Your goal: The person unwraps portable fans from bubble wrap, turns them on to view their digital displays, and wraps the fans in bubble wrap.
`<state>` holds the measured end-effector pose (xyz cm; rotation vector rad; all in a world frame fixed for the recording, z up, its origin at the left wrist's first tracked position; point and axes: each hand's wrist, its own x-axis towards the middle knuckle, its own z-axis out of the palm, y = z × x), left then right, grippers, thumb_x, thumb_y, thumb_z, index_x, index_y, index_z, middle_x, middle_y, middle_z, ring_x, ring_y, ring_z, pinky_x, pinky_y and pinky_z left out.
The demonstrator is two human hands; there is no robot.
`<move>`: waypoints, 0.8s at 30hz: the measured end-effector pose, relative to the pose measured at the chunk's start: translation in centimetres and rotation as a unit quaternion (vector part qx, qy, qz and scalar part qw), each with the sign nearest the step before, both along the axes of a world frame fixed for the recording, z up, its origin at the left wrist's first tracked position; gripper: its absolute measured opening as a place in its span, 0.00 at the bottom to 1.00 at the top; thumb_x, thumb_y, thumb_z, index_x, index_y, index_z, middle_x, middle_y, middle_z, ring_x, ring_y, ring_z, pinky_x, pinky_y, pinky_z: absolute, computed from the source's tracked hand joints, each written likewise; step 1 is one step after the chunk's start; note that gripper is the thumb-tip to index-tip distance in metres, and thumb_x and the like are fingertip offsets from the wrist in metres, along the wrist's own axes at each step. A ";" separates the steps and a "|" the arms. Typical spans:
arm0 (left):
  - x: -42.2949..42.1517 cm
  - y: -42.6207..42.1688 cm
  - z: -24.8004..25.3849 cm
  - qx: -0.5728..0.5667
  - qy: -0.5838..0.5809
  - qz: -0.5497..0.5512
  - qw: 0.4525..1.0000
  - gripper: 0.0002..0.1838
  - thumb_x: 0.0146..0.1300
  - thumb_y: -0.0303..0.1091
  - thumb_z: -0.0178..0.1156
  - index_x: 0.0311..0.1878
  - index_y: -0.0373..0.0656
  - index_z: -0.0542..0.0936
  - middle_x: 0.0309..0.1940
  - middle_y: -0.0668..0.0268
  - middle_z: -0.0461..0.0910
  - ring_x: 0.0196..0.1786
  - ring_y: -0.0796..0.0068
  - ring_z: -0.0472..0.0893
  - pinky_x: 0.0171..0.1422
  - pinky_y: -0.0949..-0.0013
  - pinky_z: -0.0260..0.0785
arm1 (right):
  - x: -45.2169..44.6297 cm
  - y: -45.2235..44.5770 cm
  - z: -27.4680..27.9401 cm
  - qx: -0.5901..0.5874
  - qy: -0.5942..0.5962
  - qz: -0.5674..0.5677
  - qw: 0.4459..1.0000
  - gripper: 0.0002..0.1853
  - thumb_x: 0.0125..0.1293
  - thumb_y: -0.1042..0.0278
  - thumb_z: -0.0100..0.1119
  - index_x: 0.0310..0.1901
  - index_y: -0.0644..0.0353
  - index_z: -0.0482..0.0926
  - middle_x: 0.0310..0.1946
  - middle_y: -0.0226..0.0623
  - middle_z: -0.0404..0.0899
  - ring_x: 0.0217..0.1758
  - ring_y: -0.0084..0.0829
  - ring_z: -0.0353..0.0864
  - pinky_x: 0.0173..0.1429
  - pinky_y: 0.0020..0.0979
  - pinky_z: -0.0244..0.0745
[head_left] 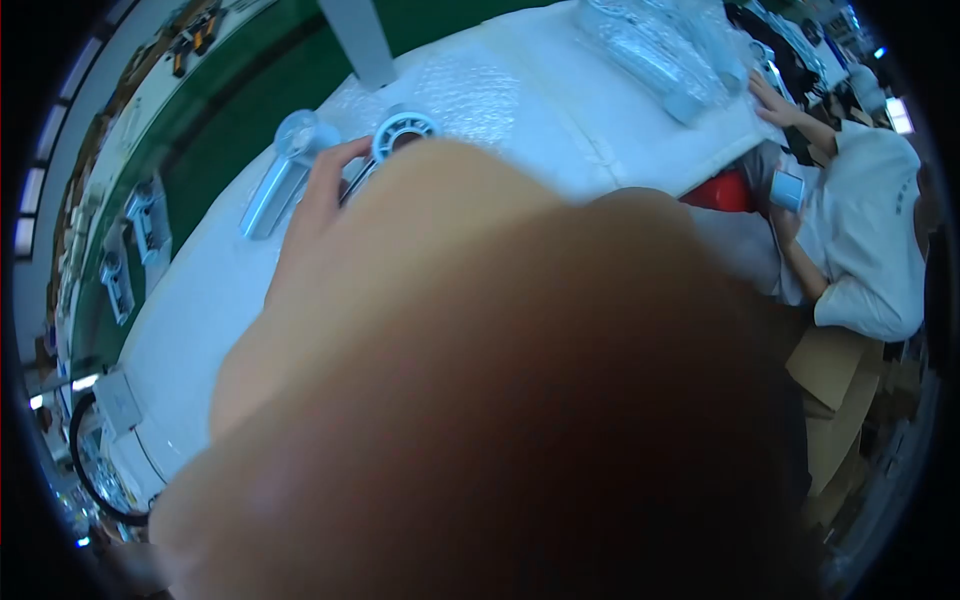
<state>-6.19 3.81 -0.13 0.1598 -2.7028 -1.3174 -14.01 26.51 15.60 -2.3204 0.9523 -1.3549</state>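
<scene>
My left hand (318, 205) reaches over the white table, its visible fingers curled at a pale device with a round, spoked ring head (405, 128), which looks like a handheld fan. Most of that device's handle is hidden. Just left of the fingers lies a similar pale device (275, 185) with a round head and a long handle. A large, blurred skin-coloured shape, apparently my right hand (520, 330), fills the middle very close to the camera. Its fingers cannot be made out, and it covers much of my left hand and the table.
Bubble wrap (465, 100) lies on the white table (560, 90) behind the ring head. Plastic-wrapped devices (660, 60) lie at the back right. A metal post (360, 45) rises at the back. A co-worker (865, 230) at right holds a small pale box (787, 190). Cardboard (830, 370) stands below.
</scene>
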 end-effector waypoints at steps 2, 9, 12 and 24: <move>0.0 0.6 1.2 -0.005 -0.018 0.020 1.000 0.32 0.59 0.24 0.65 0.66 0.49 0.67 0.60 0.63 0.71 0.51 0.66 0.74 0.62 0.63 0.66 | 0.2 -0.1 0.0 -0.002 0.009 -0.016 1.000 0.17 0.60 0.57 0.69 0.46 0.57 0.80 0.30 0.39 0.82 0.27 0.35 0.80 0.41 0.55 0.76; -0.8 1.1 0.6 -0.028 -0.012 0.019 0.999 0.31 0.59 0.28 0.66 0.66 0.49 0.69 0.61 0.62 0.72 0.57 0.62 0.75 0.64 0.63 0.66 | 0.6 -0.8 0.2 -0.046 0.047 -0.061 0.996 0.20 0.57 0.55 0.72 0.48 0.54 0.79 0.28 0.38 0.81 0.25 0.38 0.79 0.43 0.65 0.73; -1.0 1.2 -0.2 -0.035 -0.018 0.030 0.999 0.31 0.59 0.28 0.65 0.67 0.48 0.68 0.60 0.61 0.73 0.56 0.61 0.76 0.63 0.63 0.68 | 2.2 -1.5 1.1 -0.075 0.084 -0.095 0.989 0.22 0.57 0.54 0.73 0.49 0.52 0.79 0.27 0.37 0.81 0.24 0.39 0.78 0.44 0.69 0.73; -0.9 -0.4 -5.1 -0.119 0.110 0.050 0.986 0.24 0.60 0.28 0.64 0.59 0.36 0.72 0.50 0.54 0.80 0.51 0.54 0.80 0.59 0.60 0.71 | -5.2 -10.6 -14.7 -0.256 0.041 -0.276 0.925 0.08 0.55 0.70 0.59 0.37 0.53 0.81 0.28 0.28 0.79 0.27 0.34 0.74 0.34 0.31 0.71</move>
